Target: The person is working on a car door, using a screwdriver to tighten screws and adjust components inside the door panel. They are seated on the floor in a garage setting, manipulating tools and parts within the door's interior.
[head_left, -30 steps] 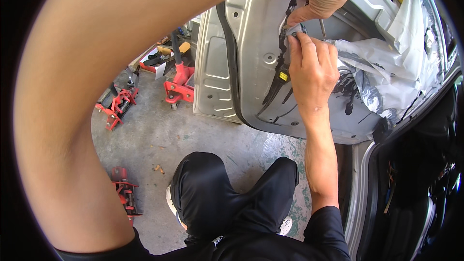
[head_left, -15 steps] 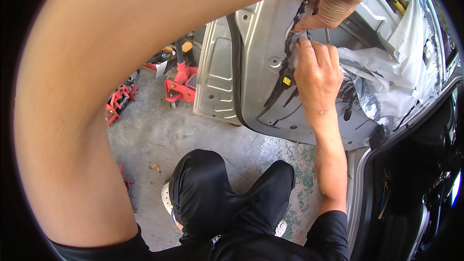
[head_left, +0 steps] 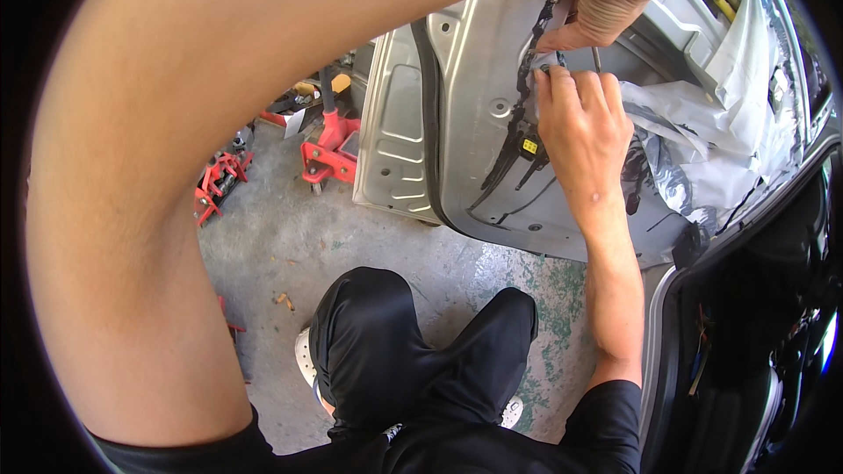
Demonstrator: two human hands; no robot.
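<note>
On the grey-silver bare metal door panel (head_left: 475, 92), the wrinkled translucent plastic sheet (head_left: 742, 66) lies loose to the right, while the ragged black sealant strip (head_left: 523, 88) stays stuck on and the small yellow connector block (head_left: 529, 147) sits exposed beside it. The left hand (head_left: 606, 7) curls thumb and fingers nearly together at the strip's upper part, its hold hidden. Just below, the right hand (head_left: 587, 127) bunches its fingertips at a small pale piece (head_left: 548, 60) against the panel, though whether they pinch it I cannot tell.
</note>
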